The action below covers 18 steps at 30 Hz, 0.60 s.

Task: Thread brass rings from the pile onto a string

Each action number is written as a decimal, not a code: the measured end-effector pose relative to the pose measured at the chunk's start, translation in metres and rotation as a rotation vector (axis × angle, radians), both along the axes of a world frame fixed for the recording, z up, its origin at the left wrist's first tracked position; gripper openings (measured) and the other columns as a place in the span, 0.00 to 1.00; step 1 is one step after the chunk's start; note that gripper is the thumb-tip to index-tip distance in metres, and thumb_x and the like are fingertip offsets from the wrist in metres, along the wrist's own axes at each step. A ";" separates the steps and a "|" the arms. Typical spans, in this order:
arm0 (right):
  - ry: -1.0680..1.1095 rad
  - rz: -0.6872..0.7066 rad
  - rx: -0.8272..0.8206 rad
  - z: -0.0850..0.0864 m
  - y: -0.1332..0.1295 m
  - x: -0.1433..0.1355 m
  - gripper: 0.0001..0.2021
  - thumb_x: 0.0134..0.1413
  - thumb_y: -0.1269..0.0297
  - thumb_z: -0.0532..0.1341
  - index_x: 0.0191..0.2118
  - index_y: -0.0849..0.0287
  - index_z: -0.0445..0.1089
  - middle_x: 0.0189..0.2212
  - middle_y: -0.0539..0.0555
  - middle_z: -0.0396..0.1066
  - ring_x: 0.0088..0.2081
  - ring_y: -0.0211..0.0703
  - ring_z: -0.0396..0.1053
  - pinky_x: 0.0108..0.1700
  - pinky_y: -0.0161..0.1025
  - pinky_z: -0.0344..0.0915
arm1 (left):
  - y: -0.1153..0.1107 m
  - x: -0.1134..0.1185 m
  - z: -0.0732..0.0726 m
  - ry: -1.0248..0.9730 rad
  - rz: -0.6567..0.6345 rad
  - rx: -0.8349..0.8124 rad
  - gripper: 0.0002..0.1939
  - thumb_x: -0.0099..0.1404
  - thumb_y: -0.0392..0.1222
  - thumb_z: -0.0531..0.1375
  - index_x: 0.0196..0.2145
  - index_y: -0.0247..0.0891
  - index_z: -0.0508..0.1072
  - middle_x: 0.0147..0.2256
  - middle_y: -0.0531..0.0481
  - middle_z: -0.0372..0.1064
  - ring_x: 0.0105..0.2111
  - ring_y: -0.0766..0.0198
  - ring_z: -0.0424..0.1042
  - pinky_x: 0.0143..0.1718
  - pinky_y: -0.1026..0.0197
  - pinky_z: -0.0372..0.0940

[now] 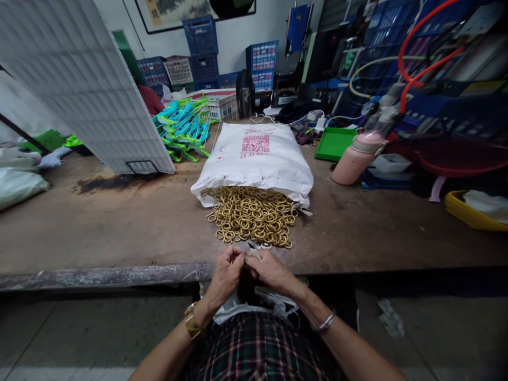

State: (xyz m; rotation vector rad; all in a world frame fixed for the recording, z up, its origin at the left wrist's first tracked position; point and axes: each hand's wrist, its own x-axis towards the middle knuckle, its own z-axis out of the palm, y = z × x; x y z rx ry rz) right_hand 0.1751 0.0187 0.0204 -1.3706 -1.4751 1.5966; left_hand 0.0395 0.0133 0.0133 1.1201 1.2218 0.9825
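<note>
Lowest centre: plaid cloth [254, 349] fills the lap below the tabletop [119, 227]. Just above it, my feed shows the left hand [227, 271] and the right hand [270, 270] meeting at the front edge, fingertips close together, presumably so that each steadies small work for the other. A dark pointed tip [251, 245] projects beside the right fingers. The fingers hide what lies between them, so I cannot tell whether either grip is clamped on something or merely together.

Centre: brass-coloured rings [252, 214] lie heaped just beyond the fingertips, at the open mouth of a white sack [288, 153]. The sack lies flat with its mouth toward the hands, which I judge keeps the rings within short reach.

Upper left of centre: blue-and-green plastic pieces [186, 124] are piled beside a leaning ribbed panel [99, 90]. Right: a pink bottle [351, 164] and green tray [335, 144] stand apart from the heap. Farthest, top centre: stacked blue crates [202, 53] stand near the wall.
</note>
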 end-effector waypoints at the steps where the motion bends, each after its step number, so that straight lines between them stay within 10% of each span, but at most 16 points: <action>1: 0.053 0.004 -0.045 -0.002 -0.001 0.002 0.13 0.50 0.60 0.52 0.19 0.60 0.57 0.13 0.42 0.53 0.15 0.27 0.48 0.19 0.30 0.44 | 0.000 0.002 0.001 0.004 -0.014 0.015 0.07 0.56 0.42 0.57 0.27 0.35 0.65 0.22 0.55 0.63 0.23 0.70 0.60 0.26 0.69 0.56; 18: 0.337 -0.145 -0.269 -0.014 -0.008 0.027 0.10 0.50 0.60 0.50 0.25 0.60 0.61 0.11 0.41 0.56 0.09 0.26 0.45 0.13 0.27 0.43 | 0.012 0.029 0.005 -0.006 -0.263 -0.054 0.17 0.52 0.55 0.60 0.24 0.36 0.66 0.18 0.53 0.66 0.20 0.67 0.64 0.24 0.65 0.59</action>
